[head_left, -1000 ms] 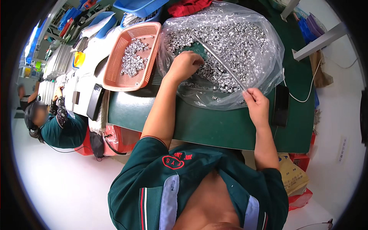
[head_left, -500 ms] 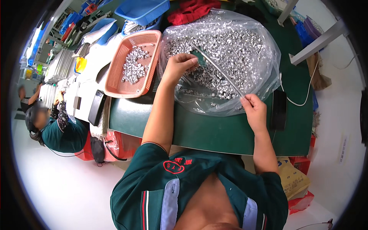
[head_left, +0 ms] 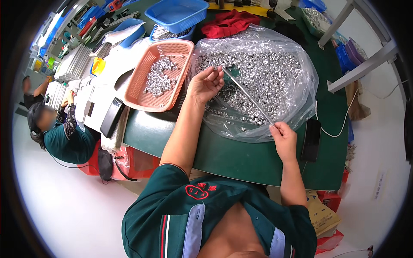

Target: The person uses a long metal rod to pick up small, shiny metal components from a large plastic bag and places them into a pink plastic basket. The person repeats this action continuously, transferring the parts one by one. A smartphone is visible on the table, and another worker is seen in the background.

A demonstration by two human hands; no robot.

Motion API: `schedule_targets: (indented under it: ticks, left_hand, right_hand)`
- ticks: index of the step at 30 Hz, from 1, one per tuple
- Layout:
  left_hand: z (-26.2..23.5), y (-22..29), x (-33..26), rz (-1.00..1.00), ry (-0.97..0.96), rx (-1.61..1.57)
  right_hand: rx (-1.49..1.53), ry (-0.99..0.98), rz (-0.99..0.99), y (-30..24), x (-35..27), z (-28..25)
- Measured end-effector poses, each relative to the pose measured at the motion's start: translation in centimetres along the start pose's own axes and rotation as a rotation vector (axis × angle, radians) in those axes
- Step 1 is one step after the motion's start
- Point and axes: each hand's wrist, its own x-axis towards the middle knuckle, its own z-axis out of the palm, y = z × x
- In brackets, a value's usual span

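Note:
My right hand (head_left: 285,139) grips the lower end of a thin grey metal rod (head_left: 249,95), which slants up and to the left above a clear plastic bag (head_left: 234,134). At the rod's far end is my left hand (head_left: 205,86), fingers curled and thumb and fingertips pinched on what looks like a small silver metal piece. The fingers partly hide that piece. Many small shiny metal pieces (head_left: 275,69) fill the opened bag beneath both hands. To the left, more of these pieces (head_left: 161,77) lie in a pink perforated plastic basket (head_left: 183,92).
The green table (head_left: 223,161) carries a dark phone (head_left: 311,139) at right and another black device (head_left: 112,117) at left. Blue baskets (head_left: 176,17) and a red cloth (head_left: 228,23) sit behind. Grey metal legs (head_left: 361,66) rise at right. A co-worker (head_left: 69,139) sits at left.
My left hand has come up to the rod's far tip, its fingers now touching or very near it. My right hand still holds the rod. The whole view has shifted slightly.

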Motion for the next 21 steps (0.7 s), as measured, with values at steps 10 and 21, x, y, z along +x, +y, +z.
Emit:
schedule_targets:
  ticks: [10, 21]
  left_hand:
    - [0.9, -0.1, -0.7, 0.131, -0.141, 0.220]
    - [0.7, 1.8, -0.9, 0.308, -0.156, 0.679]
  right_hand:
    - [-0.022, 0.004, -0.029, 0.1, 0.0, 0.2]
    - [-0.195, 0.056, -0.189, -0.5, 0.3, -0.5]
